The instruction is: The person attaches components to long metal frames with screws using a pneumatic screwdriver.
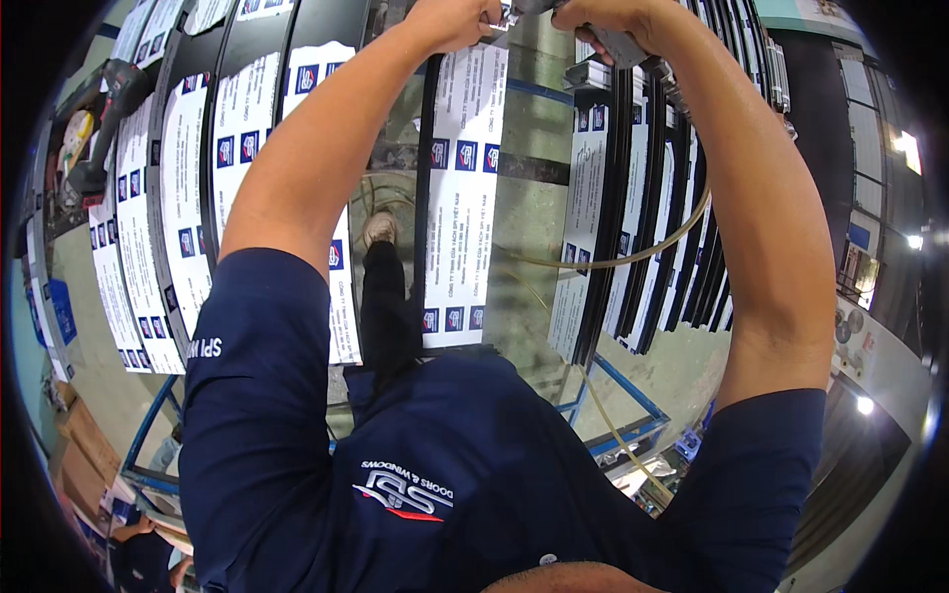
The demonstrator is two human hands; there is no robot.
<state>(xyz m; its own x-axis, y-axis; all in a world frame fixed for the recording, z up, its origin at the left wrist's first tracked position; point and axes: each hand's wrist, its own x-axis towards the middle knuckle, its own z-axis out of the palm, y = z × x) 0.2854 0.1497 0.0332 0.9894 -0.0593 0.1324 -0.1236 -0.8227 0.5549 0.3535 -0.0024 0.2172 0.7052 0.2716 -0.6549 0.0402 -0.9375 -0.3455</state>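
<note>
Both hands are at the top edge and partly cut off. My right hand (618, 15) is wrapped round a grey power tool (623, 47), whose front end points toward my left hand (460, 22). The left fingers are curled closed beside a small shiny metal part (509, 15); what they grip is hidden. Below them runs a long dark profile (465, 198) faced with white printed film, its near end close to my body.
More film-covered profiles (183, 217) lie at left, with a cordless drill (124, 89) on them. Dark profiles (593, 217) stand stacked at right. A yellowish hose (603, 264) crosses the gap beside blue frames (633, 435). Another person (143, 563) is at lower left.
</note>
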